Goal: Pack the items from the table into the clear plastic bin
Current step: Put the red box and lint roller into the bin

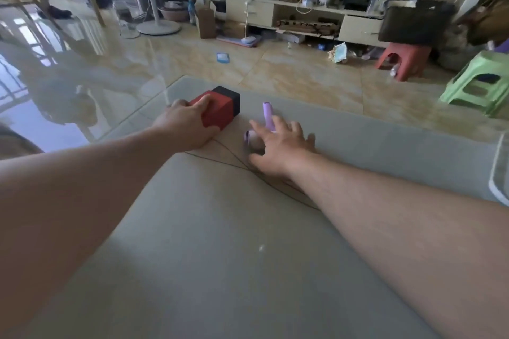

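Observation:
A red box with a black end [220, 109] lies near the far edge of the grey table [220, 256]. My left hand [187, 124] grips its near end, thumb on top. To its right lies a purple tube-shaped item [267, 113], with a small purple and white round item [252, 138] just in front of it. My right hand [281, 144] hovers over both with fingers spread, partly hiding them; I cannot tell whether it touches them. The rim of the clear plastic bin [500, 173] shows at the right edge.
Thin dark lines run across the tabletop between my arms. Beyond the table is a tiled floor with a red stool [403, 60], a green stool [480, 82], a fan stand [158, 26] and a cluttered low cabinet [303, 11].

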The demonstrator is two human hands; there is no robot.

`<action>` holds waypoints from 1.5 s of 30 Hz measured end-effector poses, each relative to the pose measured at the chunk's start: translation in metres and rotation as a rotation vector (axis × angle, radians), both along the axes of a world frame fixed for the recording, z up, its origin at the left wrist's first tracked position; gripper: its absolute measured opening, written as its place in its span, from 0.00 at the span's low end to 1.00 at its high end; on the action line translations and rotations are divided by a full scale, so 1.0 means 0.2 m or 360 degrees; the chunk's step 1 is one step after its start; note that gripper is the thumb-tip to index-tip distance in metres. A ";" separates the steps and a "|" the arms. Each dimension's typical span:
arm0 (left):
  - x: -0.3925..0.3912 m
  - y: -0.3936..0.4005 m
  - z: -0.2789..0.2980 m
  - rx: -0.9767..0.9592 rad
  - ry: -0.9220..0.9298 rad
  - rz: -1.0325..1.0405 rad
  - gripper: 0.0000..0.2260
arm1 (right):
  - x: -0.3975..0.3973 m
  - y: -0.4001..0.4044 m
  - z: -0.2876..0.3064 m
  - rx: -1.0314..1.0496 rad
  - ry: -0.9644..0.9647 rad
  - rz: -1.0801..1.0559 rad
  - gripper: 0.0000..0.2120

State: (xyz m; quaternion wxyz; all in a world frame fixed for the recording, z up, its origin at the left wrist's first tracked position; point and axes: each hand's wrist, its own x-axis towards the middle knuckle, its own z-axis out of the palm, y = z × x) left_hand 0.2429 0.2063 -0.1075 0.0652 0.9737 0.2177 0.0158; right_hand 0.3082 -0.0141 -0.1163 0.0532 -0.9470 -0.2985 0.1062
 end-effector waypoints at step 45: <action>-0.91 -2.94 1.14 -0.0445 -0.0066 -0.0998 0.45 | -1.40 -2.73 0.95 0.0617 -0.0064 -0.0565 0.12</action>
